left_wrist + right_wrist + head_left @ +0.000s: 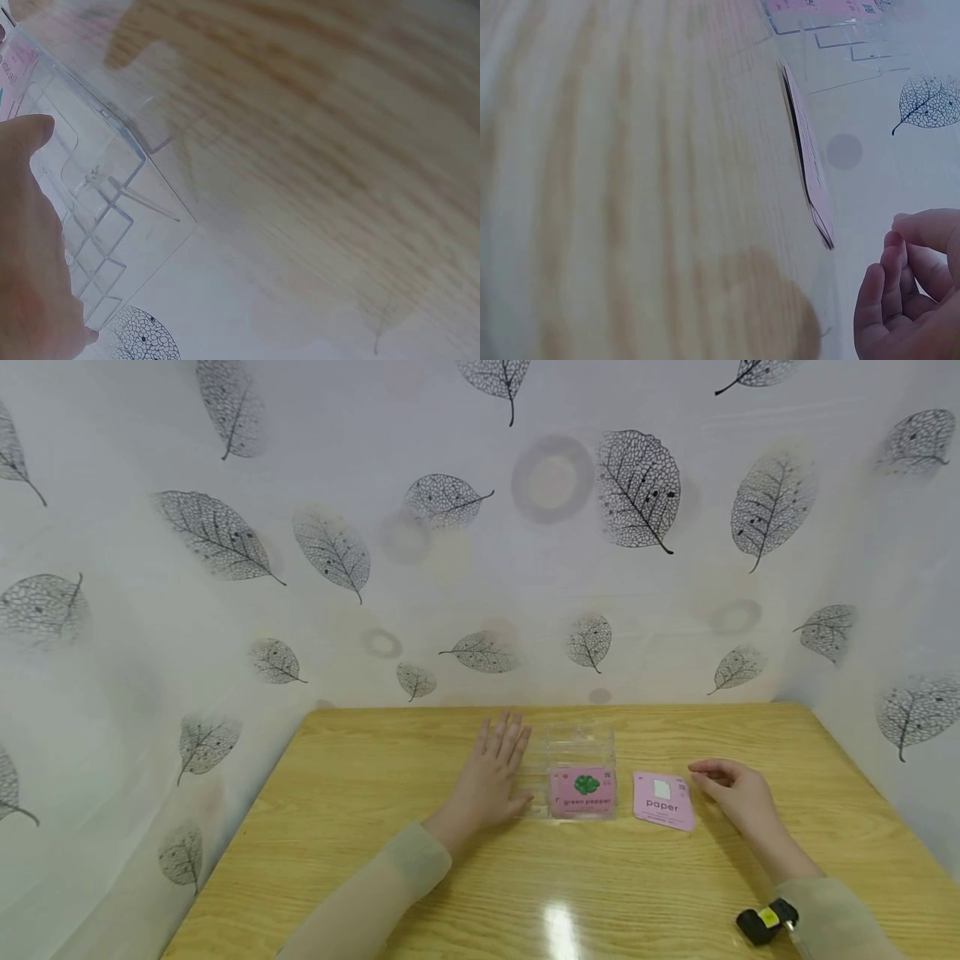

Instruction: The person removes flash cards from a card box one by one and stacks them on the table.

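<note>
A clear plastic box [581,747] with several compartments stands on the table. Inside its front right part lies a pink "green pepper" card [583,793]. My left hand [487,785] rests at the box's left side, its fingers stretched out; in the left wrist view the thumb lies over the clear plastic. To the right of the box are pink cards [663,802], the top one reading "paper"; the right wrist view shows them as a thin stack. Just right of these cards is my right hand [738,793], fingers loosely bent and nothing held.
The wooden table [337,793] reaches back to a white curtain [450,585] printed with leaves, which also hangs along both sides. On the right wrist sits a small black device [767,922] with a yellow patch.
</note>
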`<state>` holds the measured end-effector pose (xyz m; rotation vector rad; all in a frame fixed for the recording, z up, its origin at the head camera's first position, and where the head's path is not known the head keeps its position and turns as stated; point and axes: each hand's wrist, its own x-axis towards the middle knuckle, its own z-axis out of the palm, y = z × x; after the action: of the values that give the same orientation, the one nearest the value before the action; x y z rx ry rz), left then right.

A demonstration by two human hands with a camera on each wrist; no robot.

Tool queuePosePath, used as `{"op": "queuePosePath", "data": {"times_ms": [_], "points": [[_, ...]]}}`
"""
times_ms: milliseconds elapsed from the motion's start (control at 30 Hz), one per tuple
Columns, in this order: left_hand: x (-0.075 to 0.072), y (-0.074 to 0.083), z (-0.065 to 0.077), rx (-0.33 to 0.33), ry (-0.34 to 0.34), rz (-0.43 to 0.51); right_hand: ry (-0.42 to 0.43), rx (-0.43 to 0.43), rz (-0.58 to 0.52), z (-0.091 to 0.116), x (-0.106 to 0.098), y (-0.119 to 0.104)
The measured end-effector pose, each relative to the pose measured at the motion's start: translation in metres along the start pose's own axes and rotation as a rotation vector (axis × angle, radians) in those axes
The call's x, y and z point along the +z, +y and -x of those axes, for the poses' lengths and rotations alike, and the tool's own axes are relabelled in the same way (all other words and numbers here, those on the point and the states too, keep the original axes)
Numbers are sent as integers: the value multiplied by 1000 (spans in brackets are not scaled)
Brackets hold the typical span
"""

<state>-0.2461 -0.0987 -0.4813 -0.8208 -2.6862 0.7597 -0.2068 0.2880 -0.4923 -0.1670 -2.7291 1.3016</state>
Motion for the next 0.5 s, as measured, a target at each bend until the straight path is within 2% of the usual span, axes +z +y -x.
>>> {"op": "queuePosePath", "data": {"times_ms": [500], "points": [[0,-1,1,-1,33,7,-14,5,0,3,-1,0]]}}
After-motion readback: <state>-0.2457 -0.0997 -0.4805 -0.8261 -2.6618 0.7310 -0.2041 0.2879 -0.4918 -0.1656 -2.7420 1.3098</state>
